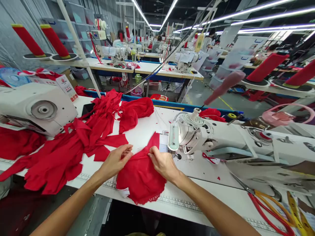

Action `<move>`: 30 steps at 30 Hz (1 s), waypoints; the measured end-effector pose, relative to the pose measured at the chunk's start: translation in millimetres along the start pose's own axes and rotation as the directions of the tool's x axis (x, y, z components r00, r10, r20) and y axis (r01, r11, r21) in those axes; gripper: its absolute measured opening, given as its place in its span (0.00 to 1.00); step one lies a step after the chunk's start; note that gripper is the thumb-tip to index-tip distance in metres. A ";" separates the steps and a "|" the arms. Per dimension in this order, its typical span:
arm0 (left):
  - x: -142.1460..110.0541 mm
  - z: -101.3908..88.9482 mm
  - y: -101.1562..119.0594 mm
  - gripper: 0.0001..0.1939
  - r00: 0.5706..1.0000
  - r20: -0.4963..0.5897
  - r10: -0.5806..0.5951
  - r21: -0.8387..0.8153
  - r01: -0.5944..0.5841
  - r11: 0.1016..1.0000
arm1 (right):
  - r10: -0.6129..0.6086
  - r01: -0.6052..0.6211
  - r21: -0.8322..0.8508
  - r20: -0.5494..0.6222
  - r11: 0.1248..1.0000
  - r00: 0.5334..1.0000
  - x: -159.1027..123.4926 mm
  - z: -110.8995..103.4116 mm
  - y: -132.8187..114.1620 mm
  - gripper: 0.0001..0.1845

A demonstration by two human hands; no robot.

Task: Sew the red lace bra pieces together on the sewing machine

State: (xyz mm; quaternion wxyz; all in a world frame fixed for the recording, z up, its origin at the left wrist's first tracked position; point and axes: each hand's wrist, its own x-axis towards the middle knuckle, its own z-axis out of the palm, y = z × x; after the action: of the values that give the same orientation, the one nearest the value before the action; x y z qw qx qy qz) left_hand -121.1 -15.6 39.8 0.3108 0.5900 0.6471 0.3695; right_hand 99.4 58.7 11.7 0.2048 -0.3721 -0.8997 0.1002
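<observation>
A red lace-edged fabric piece [140, 177] lies on the white sewing table [197, 196] right in front of me, its lower edge hanging over the table's near side. My left hand [115, 160] pinches its upper left edge with closed fingers. My right hand [163, 164] grips its upper right edge, close to the needle area of the white sewing machine [221, 137]. A white label shows at the fabric's lower left corner.
A heap of red fabric pieces [81, 141] covers the table's left half beside another machine [36, 108]. Red-handled scissors [265, 203] and a yellow tape lie at right. Red thread cones [54, 41] stand on racks. Other workstations and people sit behind.
</observation>
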 end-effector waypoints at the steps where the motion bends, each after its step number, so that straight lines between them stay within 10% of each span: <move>1: -1.9 1.3 2.8 0.16 0.999 0.044 -0.003 -0.029 0.004 1.000 | -0.005 0.006 0.008 -0.028 1.000 1.000 -2.2 -2.3 -2.6 0.09; 10: -22.0 -0.1 22.8 0.15 0.966 0.242 -0.096 -0.347 0.179 0.921 | -0.032 0.066 0.140 -0.238 0.988 0.971 -5.1 -19.8 -20.5 0.08; 21: -44.3 -9.1 28.2 0.20 0.835 0.522 -0.173 -0.405 0.422 0.811 | 0.007 0.030 0.233 -0.156 0.972 0.988 10.1 -12.9 -32.5 0.08; 30: -42.7 -4.0 53.7 0.19 0.877 0.409 -0.251 -0.771 0.480 0.419 | 0.234 -0.168 0.582 -0.040 0.795 0.971 -14.8 -26.0 -22.8 0.15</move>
State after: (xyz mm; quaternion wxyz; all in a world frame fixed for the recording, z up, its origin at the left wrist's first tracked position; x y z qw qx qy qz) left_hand -91.1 -56.9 85.8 0.7058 0.2405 0.4512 0.4904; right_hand 106.1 32.9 38.2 0.3451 -0.3914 -0.7699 0.3674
